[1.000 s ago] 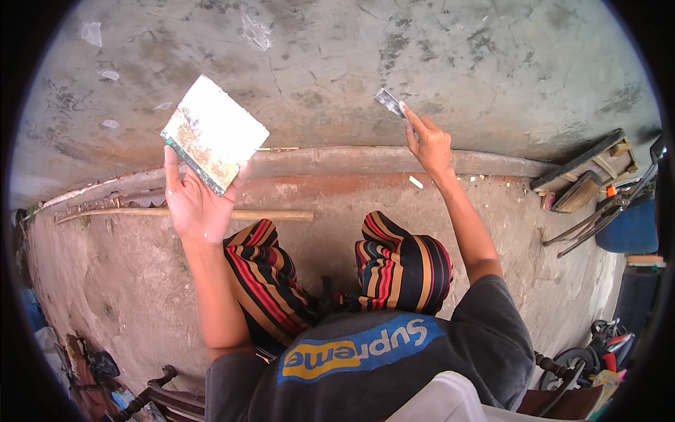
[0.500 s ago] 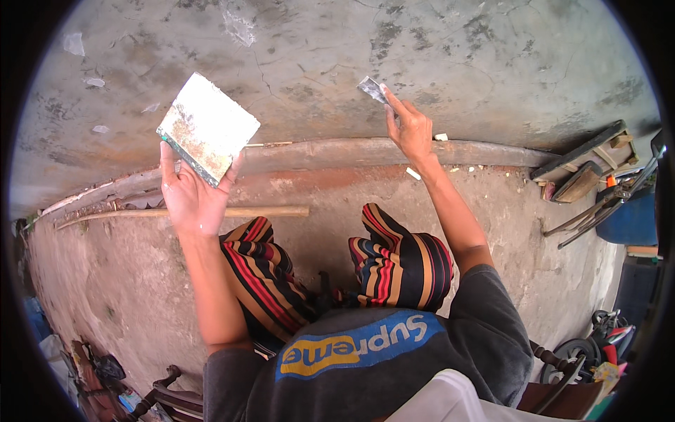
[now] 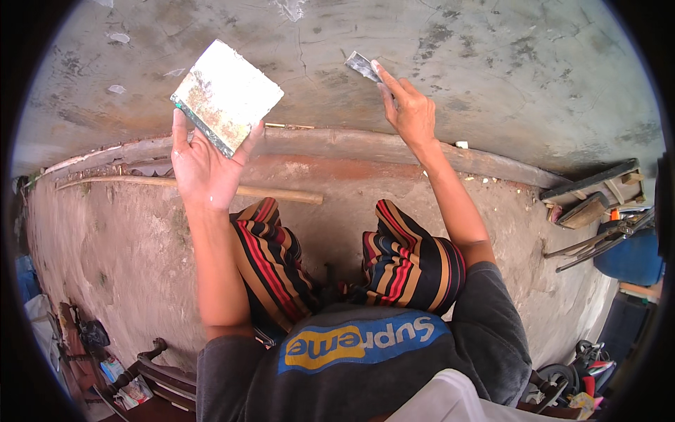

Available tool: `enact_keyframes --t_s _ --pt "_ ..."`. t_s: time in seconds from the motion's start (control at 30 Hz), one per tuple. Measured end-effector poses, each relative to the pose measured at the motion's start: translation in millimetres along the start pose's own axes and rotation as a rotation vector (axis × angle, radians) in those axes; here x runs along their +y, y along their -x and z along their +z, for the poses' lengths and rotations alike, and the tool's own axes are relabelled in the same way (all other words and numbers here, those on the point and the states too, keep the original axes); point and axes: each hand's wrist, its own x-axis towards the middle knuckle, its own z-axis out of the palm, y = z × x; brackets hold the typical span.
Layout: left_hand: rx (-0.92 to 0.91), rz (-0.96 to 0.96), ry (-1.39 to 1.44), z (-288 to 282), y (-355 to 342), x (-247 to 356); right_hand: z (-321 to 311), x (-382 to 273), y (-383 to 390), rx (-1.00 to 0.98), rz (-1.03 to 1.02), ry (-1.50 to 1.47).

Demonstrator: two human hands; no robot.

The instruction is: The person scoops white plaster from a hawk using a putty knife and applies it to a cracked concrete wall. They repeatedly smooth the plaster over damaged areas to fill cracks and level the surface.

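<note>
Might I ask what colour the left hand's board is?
The board is mostly white, stained brown; head view.

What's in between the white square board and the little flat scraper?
In the head view, only stained grey wall with a thin crack shows between the white board in the left hand and the scraper in the right hand.

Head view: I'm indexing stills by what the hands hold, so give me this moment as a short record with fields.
Left hand: palm up, holding a tilted board
Board face: white-coated, with brownish smears
Right hand: holding a scraper
Scraper: in front of the wall; contact cannot be told
Wall: grey, dark-stained, a few pale patches
Floor: stick lying near the wall's base
Far right: blue tub
</note>
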Motion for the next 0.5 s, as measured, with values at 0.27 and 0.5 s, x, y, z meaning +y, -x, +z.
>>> enact_keyframes --t_s 0.27,0.5 --pt "0.066 0.024 -0.034 6.4 1.9 -0.4 -8.7 41.7 41.5 -0.052 0.034 0.048" --pt "0.205 0.069 -0.158 10.2 -1.5 -3.3 6.4 -42.4 -11.5 -0.118 -0.074 -0.313"
